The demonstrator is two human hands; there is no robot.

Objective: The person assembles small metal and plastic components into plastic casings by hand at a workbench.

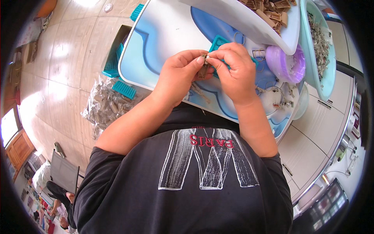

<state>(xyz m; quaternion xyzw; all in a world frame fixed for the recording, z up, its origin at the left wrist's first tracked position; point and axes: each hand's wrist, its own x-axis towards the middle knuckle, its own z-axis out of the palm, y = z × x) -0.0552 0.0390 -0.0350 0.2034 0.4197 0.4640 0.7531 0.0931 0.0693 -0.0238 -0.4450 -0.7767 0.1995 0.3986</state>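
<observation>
Over the near part of a blue and white table (163, 37), my two hands meet. My left hand (176, 74) is closed, pinching a small brown plastic casing (202, 72) between thumb and fingers. My right hand (238, 74) is closed too, its thumb and forefinger pressed together at the casing's upper end. A tiny pale, shiny piece shows at those fingertips, too small to name. Behind the hands lies a teal plastic basket (219, 40), partly hidden by my right hand.
A white tub (249, 17) of brown casings (272, 15) stands at the far right. Beside it are a purple bowl (272, 64) and a mint basin (332, 74) heaped with small parts. Thin wires (274, 89) lie right. Bagged parts (103, 105) sit on the floor left.
</observation>
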